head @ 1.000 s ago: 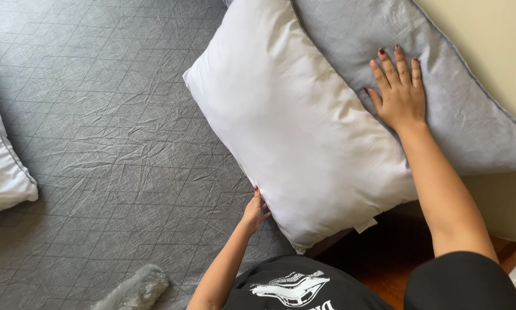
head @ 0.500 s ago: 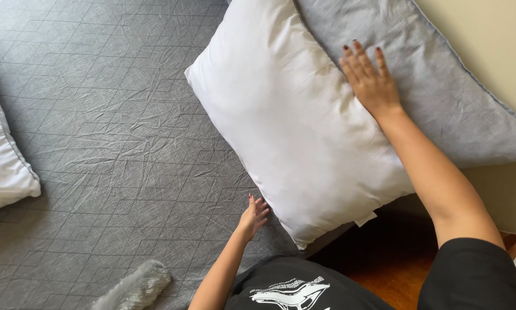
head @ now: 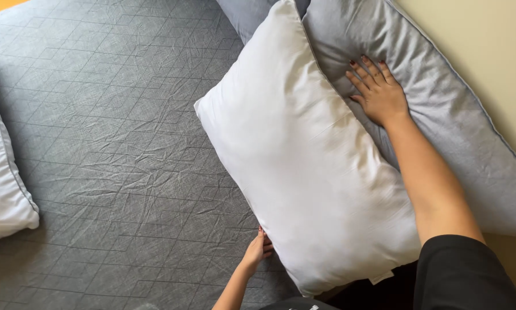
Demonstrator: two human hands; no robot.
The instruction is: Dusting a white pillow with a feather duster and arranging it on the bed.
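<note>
A large white pillow lies tilted on the grey quilted bedspread, overlapping a grey pillow that rests against the cream wall. My right hand lies flat with fingers spread on the grey pillow, right at the white pillow's upper right edge. My left hand touches the white pillow's lower left edge, fingers curled against it; whether it grips the fabric is unclear.
Another white pillow lies at the left edge of the bed. A second grey pillow peeks out at the top behind the white one. The cream wall runs along the right.
My right hand has slid left and down along the grey pillow to the white pillow's edge. The view has shifted, and the left hand stays at the lower edge.
</note>
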